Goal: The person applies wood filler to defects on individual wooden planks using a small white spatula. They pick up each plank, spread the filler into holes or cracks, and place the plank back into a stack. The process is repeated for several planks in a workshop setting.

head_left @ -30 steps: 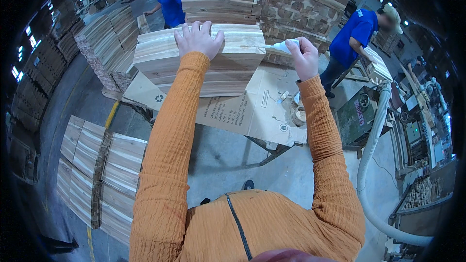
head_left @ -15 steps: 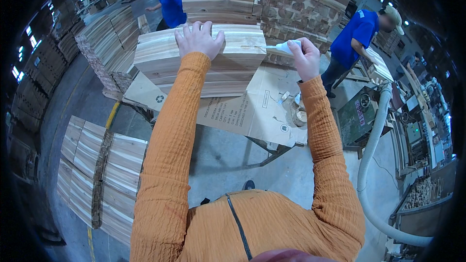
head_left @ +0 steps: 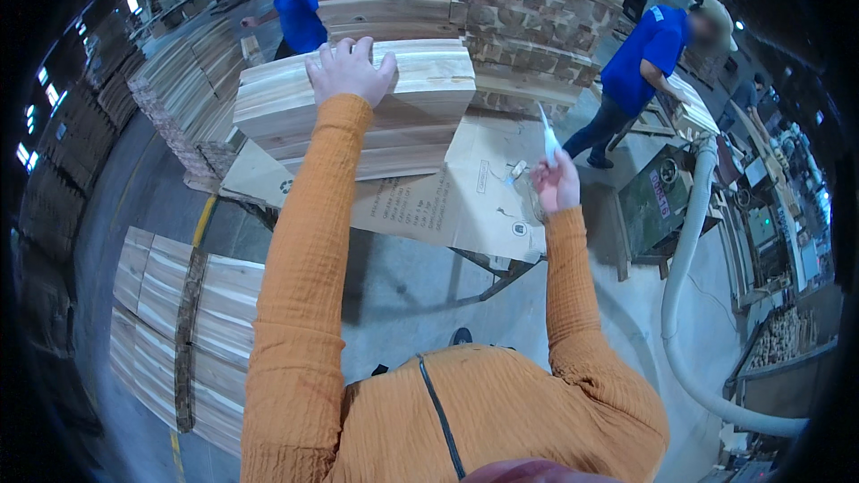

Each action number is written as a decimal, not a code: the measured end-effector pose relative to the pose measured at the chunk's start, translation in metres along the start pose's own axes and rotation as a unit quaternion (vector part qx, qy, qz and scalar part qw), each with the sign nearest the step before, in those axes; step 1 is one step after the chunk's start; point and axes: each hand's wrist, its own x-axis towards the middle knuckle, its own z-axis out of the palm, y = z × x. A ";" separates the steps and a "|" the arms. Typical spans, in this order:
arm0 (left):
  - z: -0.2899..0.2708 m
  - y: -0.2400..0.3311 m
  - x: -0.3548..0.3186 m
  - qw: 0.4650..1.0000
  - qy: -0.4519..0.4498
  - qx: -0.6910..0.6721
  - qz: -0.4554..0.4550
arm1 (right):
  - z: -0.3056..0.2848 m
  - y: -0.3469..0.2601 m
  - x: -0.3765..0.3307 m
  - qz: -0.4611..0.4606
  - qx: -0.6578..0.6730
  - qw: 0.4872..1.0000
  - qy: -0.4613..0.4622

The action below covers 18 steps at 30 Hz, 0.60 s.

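My left hand [head_left: 351,72] rests on the top edge of a stack of wooden boards [head_left: 403,112], with its fingers spread. The stack lies on a flattened cardboard sheet [head_left: 425,215] that covers a work table. Off the right end of the stack, my right hand [head_left: 559,188] grips a small white squeeze bottle [head_left: 550,145]. The bottle's long thin nozzle points upward, clear of the wood. Beside the right hand, a few small items lie on the cardboard, partly hidden and too small to name.
Banded boards [head_left: 152,322] lie low at the left. Taller wood stacks [head_left: 528,36] stand behind the table. People in blue shirts work at the far left [head_left: 300,9] and right [head_left: 640,63]. A green machine [head_left: 658,201] and a pale hose [head_left: 680,304] stand at the right.
My right hand has drawn the bottle back from the stack's top, lower and toward me, tipping its nozzle upward. The left hand stays on the boards.
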 end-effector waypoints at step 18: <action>0.016 -0.011 0.028 0.999 -0.037 0.002 0.015 | -0.209 0.064 -0.078 -0.176 -0.455 0.823 0.292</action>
